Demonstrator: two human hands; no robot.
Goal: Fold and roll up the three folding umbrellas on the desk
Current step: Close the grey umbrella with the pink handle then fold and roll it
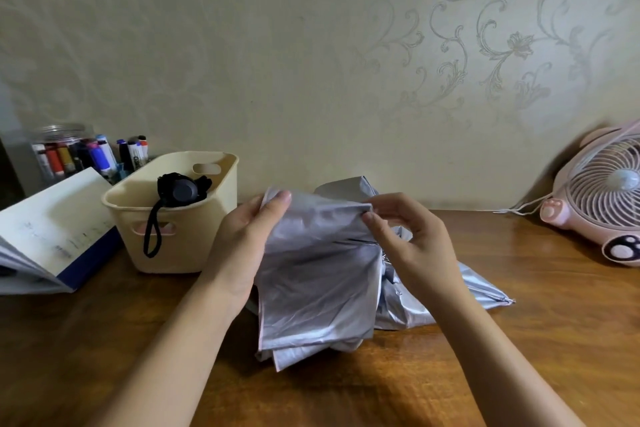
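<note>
Now | silver umbrella (pixel 317 274) between left hand (pixel 242 239) | right hand (pixel 403 236) pinching fold

- Premises: a room in a home, arranged as a study corner.
- Far wall: cream wallpaper (pixel 485 55) with embossed floral scrolls, a domestic finish.
- Work surface: varnished wooden desk (pixel 519 340), set against that wall.
- Far right: pink desk fan (pixel 602 198) with paw-print trim, white cord (pixel 519 210) lying on the desk.
- Far left: marker pens (pixel 104 156) upright beside a clear jar (pixel 59 139); cream plastic basket (pixel 180 253) and open booklet (pixel 52 229) nearer.
</note>
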